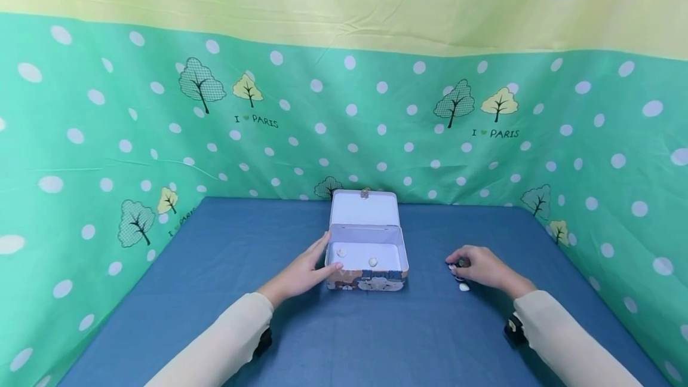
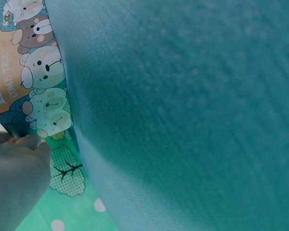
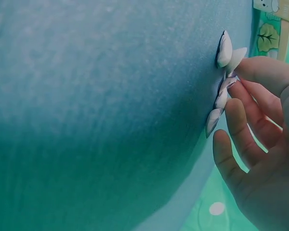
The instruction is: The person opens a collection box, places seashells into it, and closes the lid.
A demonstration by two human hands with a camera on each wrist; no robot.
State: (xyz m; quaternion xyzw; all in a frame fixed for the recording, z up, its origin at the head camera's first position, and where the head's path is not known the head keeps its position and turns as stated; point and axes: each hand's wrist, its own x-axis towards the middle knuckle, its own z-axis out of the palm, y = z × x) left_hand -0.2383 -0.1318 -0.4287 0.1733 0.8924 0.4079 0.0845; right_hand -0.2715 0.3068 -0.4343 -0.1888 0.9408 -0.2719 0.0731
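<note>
A lidded tin box (image 1: pixel 367 280) with cartoon bears on its front stands open at the table's middle, its lid (image 1: pixel 364 209) raised at the back. Inside lie two small whitish seashells, one on the left (image 1: pixel 341 252) and one on the right (image 1: pixel 372 261). My left hand (image 1: pixel 301 270) rests on the box's left side, fingers along the wall and thumb at the front rim. Right of the box, my right hand (image 1: pixel 484 266) pinches a white seashell (image 3: pixel 238 58) between thumb and fingertip, low over the table. Several more shells (image 3: pixel 224 49) lie beside those fingertips.
Blue cloth (image 1: pixel 376 339) covers the table. A green and yellow printed curtain (image 1: pixel 349 130) hangs behind and along both sides, close behind the raised lid. Dark wrist devices (image 1: pixel 515 328) sit at both sleeves.
</note>
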